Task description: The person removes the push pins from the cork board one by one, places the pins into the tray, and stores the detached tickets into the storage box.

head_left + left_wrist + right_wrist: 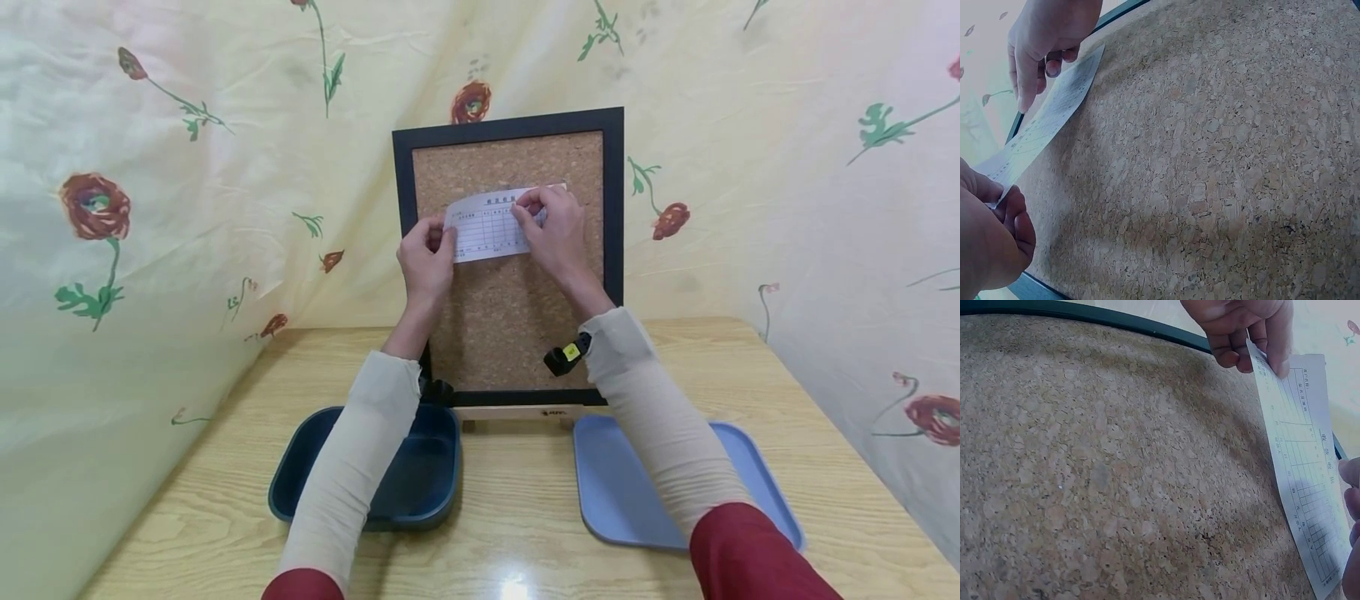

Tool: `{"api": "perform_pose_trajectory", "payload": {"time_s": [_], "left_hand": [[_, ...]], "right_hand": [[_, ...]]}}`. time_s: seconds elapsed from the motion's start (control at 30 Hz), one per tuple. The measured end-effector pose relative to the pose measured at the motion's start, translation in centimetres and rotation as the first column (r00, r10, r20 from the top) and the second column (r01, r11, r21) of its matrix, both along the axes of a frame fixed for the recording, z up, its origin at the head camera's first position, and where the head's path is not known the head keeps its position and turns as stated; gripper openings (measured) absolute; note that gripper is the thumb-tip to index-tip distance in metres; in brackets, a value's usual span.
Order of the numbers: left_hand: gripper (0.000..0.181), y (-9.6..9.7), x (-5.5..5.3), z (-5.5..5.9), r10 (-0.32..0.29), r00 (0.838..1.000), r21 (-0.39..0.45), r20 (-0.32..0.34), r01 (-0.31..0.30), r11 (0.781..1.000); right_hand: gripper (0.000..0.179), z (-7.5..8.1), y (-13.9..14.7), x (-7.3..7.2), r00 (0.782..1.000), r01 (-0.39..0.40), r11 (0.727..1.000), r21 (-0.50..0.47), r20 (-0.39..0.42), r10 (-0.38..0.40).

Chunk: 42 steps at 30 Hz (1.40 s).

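A white printed receipt slip [487, 227] with a ruled table is held up in front of a black-framed cork board [517, 333]. My left hand [427, 257] pinches the slip's left end between thumb and fingers, as the right wrist view also shows. Over the slip's right part is my right hand [557, 229], with bent fingers and the thumb and forefinger tips close together at the printed heading. Whether those tips pinch something small is hidden. In the left wrist view the slip [1054, 119] bows away from the cork, with a shadow beneath it.
The board stands on a light wooden base [517, 412] on a wood-grain table [517, 500]. A dark blue bin [450, 492] sits at the front left, partly under my left forearm. At the right lies a light blue tray [615, 508]. Flowered cloth [225, 167] hangs behind.
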<state>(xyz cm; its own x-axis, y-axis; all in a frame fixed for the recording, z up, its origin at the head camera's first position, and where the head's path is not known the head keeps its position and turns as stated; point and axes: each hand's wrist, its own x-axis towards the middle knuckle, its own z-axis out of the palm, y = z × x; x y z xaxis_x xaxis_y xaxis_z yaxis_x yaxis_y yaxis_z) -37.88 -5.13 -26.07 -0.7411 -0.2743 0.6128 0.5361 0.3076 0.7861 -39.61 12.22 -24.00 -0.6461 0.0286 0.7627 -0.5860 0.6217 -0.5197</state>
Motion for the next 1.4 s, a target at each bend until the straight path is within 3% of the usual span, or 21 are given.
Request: {"api": "perform_pose_trajectory", "payload": {"time_s": [0.27, 0.5, 0.7, 1.13, 1.4], "left_hand": [[0.014, -0.3, 0.4, -0.3, -0.031, 1.0, 0.022, -0.004, 0.031, 0.999], [0.015, -0.6, 0.8, -0.3, -0.062, 0.998, 0.051, -0.005, 0.062, 0.997], [0.015, -0.9, 1.3, -0.5, -0.064, 0.998, 0.058, 0.004, 0.064, 0.996], [0.017, -1.9, 2.0, -1.1, -0.05, 0.999, 0.064, 0.018, 0.049, 0.997], [0.016, -2.8, 2.5, -1.3, -0.048, 0.999, 0.062, -0.01, 0.048, 0.997]], "right_hand": [[0.019, -0.3, -0.1, 0.3, 0.999, -0.025, 1.0, 0.008, -0.036, 0.025], [0.019, -0.2, -0.3, 0.9, 0.999, -0.035, 0.999, 0.012, -0.016, 0.035], [0.02, -0.5, -0.5, 1.4, 0.999, -0.036, 0.999, 0.014, 0.012, 0.036], [0.018, -1.0, -0.7, 1.9, 0.998, -0.047, 0.999, 0.022, -0.04, 0.048], [0.017, -1.4, -0.6, 2.6, 0.996, -0.078, 0.997, 0.016, -0.048, 0.079]]}}
